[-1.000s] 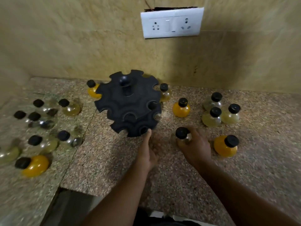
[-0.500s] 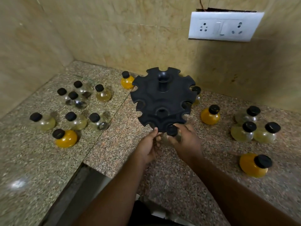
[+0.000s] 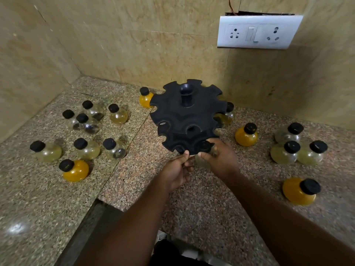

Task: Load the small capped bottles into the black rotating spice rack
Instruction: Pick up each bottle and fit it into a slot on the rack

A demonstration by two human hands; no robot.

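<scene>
Head view: bottles (image 3: 245,134) ring rack (image 3: 187,120).

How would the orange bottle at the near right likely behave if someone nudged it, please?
The orange bottle already leans, its black cap off to one side, so its round belly would probably rock or roll. It looks full, so likely heavy for its size. The smooth sides may be slippery.

Dim, warm indoor light. A soft glare spot sits on the speckled granite surface (image 3: 57,198) at near left. Shadow darkens the beige tiled wall (image 3: 269,89) at far right. Wide-angle bending curves the edges; the near forearms look slightly blurred.
</scene>
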